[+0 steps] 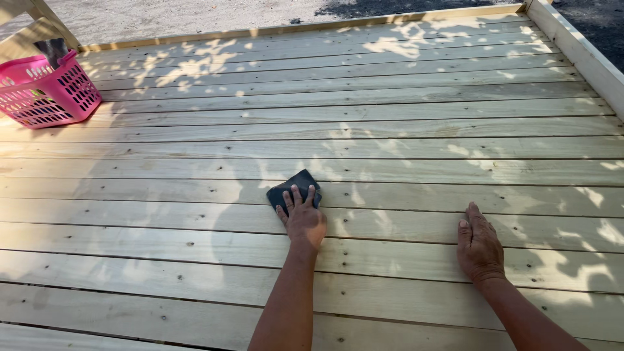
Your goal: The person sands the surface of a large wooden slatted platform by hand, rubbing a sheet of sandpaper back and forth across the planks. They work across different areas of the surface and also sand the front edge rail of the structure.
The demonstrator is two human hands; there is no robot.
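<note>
While lying flat on pale wooden deck boards (364, 130), near the middle: dark sanding sheet (290, 188), thin, light, pliable, gritty rather than slippery by the look of it. Pressing down on its near edge: left hand (303, 220), fingers spread, palm flat, not gripping. Resting open on bare boards, well apart: right hand (480, 245), holding nothing. Best pinching at a free corner. Sitting far left: pink plastic basket (49, 91).

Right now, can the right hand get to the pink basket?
Probably not without shifting the body. The right hand rests flat on the deck boards; the pink basket sits at the far left corner, beyond the left hand on the dark pad.
</note>
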